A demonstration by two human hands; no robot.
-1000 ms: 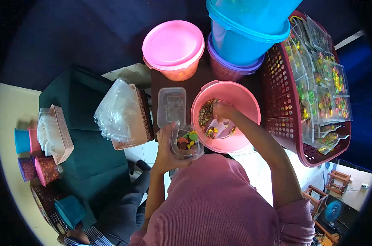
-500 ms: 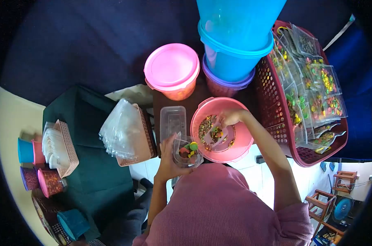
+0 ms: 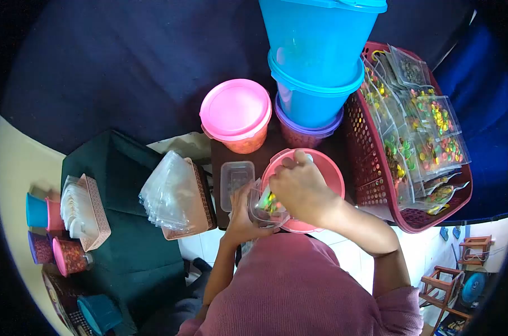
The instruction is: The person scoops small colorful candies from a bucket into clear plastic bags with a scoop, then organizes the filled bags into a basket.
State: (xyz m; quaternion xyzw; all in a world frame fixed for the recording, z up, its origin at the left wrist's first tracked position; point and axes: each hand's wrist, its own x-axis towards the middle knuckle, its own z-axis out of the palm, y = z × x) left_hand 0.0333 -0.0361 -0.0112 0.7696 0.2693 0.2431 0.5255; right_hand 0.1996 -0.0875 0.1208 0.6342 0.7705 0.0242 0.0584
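My left hand is closed around a clear plastic bag and keeps its mouth spread. Green, yellow and orange pieces show at the bag's mouth. My right hand is at that mouth, closed on a scoop; only a pale end shows past the fingers, and the hand covers the rest. Beneath the right hand is a pink tub, whose contents are mostly hidden. Left of it, beside my left hand, lies a clear rectangular container.
A maroon basket of filled bags stands at right. Behind the tub are a pink-lidded bucket and stacked blue buckets. At left, a basket holds flat clear bags; a smaller basket sits farther left.
My right hand has lifted the scoop out of the pink tub and moved left to the bag. My left hand has shifted slightly right, still holding the bag.
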